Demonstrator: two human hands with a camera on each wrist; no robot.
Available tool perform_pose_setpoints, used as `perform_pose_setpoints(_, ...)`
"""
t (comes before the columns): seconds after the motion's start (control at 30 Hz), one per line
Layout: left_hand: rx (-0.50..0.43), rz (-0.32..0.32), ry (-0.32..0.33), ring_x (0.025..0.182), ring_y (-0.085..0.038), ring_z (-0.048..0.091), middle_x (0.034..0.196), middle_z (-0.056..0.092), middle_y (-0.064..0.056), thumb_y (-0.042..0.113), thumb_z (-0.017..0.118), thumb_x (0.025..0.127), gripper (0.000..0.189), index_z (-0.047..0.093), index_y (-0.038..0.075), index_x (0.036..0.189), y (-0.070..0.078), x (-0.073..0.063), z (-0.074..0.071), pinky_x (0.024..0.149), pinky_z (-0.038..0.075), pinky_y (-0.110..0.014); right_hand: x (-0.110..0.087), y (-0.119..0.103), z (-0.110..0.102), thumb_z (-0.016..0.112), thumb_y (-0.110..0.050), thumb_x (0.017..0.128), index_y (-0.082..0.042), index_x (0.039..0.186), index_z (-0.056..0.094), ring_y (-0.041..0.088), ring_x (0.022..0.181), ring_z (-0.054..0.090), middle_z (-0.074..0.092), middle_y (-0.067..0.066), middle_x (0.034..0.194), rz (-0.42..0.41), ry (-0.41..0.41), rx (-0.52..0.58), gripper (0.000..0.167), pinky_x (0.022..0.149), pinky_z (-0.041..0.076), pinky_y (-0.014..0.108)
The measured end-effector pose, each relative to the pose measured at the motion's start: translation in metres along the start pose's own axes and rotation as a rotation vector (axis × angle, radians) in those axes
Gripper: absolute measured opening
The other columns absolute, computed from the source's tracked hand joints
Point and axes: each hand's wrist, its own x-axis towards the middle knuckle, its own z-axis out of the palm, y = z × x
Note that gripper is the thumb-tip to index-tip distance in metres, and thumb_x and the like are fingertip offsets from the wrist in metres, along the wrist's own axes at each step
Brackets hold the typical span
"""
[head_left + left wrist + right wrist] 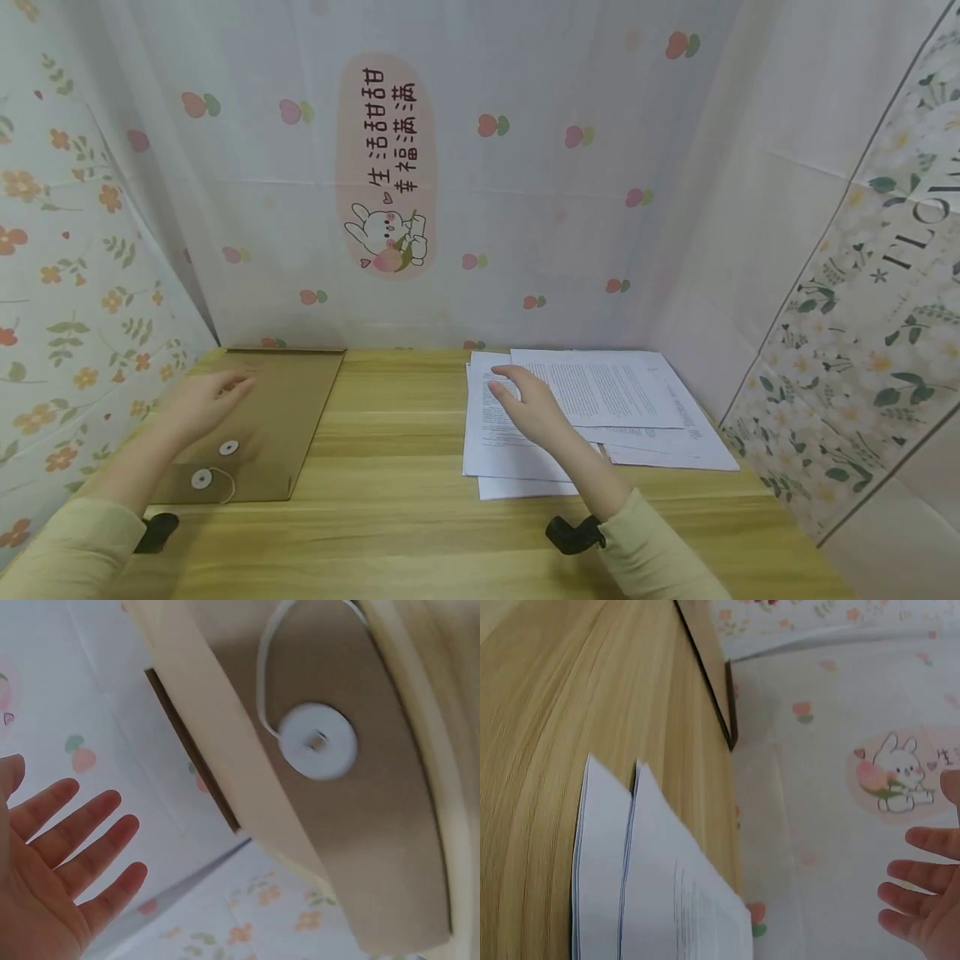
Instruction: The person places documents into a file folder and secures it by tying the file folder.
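Note:
A brown kraft document envelope [288,417] lies on the left of the table, with two white button discs and a white string near its front edge. In the left wrist view one disc [318,741] shows close up, the string looped from it. My left hand [204,407] hovers over the envelope, fingers loosely extended and holding nothing. On the right, several printed paper sheets [600,392] lie in overlapping, uneven stacks. Above their left part is my right hand [531,407], thumb and fingers apart with nothing between them. Its spread fingers [915,900] show in the right wrist view.
The wood-grain table [390,467] runs between the envelope and the papers. A printed curtain [525,200] hangs along its back edge, with a floral cloth [67,275] on the left and a floral panel [862,333] on the right. Both wrists wear dark straps.

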Motion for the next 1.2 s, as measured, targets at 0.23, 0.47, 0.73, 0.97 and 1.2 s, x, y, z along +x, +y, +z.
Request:
perform_pose_setpoints(0.23, -0.005, -0.046, -0.035, 0.099, -0.053, 0.055, 0.113, 0.057, -0.036, 0.030, 0.039, 0.104, 0.049, 0.054, -0.014, 0.121, -0.020, -0.017, -0.008, 0.075, 0.046, -0.063, 0.001, -0.016, 0.017, 0.047, -0.040, 0.100, -0.006, 0.133, 0.054, 0.032, 0.122, 0.050, 0.054, 0.012, 0.133, -0.021, -0.027, 0.076, 0.048, 0.098, 0.041, 0.053)
perform_pose_setpoints(0.47, -0.004, -0.079, -0.040, 0.099, -0.057, 0.052, 0.114, 0.054, -0.040, 0.028, 0.040, 0.104, 0.048, 0.054, -0.015, 0.120, -0.040, -0.030, -0.011, 0.074, 0.044, -0.066, 0.002, -0.031, 0.041, 0.048, -0.032, 0.101, -0.004, 0.131, 0.054, 0.028, 0.111, 0.058, 0.058, 0.013, 0.128, -0.030, -0.074, 0.193, 0.042, 0.094, 0.046, 0.047)
perform_pose_setpoints(0.73, -0.032, -0.138, -0.041, 0.103, -0.064, 0.044, 0.115, 0.048, -0.045, 0.028, 0.036, 0.105, 0.052, 0.048, -0.020, 0.120, -0.058, -0.038, -0.014, 0.078, 0.040, -0.070, 0.002, -0.047, 0.065, 0.048, -0.034, 0.101, -0.005, 0.128, 0.058, 0.022, 0.102, 0.062, 0.063, 0.009, 0.119, 0.025, -0.095, 0.323, 0.041, 0.083, 0.052, 0.041)
perform_pose_setpoints(0.97, -0.054, -0.185, -0.047, 0.105, -0.065, 0.040, 0.119, 0.042, -0.048, 0.028, 0.032, 0.105, 0.055, 0.043, -0.024, 0.121, -0.071, -0.042, -0.017, 0.081, 0.037, -0.070, 0.001, -0.066, 0.087, 0.048, -0.028, 0.101, -0.001, 0.127, 0.057, 0.023, 0.101, 0.063, 0.065, 0.010, 0.115, 0.072, -0.120, 0.463, 0.039, 0.087, 0.051, 0.044)
perform_pose_setpoints(1.2, -0.049, -0.213, -0.061, 0.104, -0.066, 0.038, 0.119, 0.039, -0.050, 0.028, 0.031, 0.105, 0.057, 0.041, -0.026, 0.120, -0.080, -0.046, -0.019, 0.082, 0.036, -0.071, 0.003, -0.086, 0.111, 0.050, -0.028, 0.100, 0.002, 0.126, 0.058, 0.025, 0.100, 0.065, 0.065, 0.014, 0.115, 0.204, -0.171, 0.644, 0.040, 0.088, 0.051, 0.042)
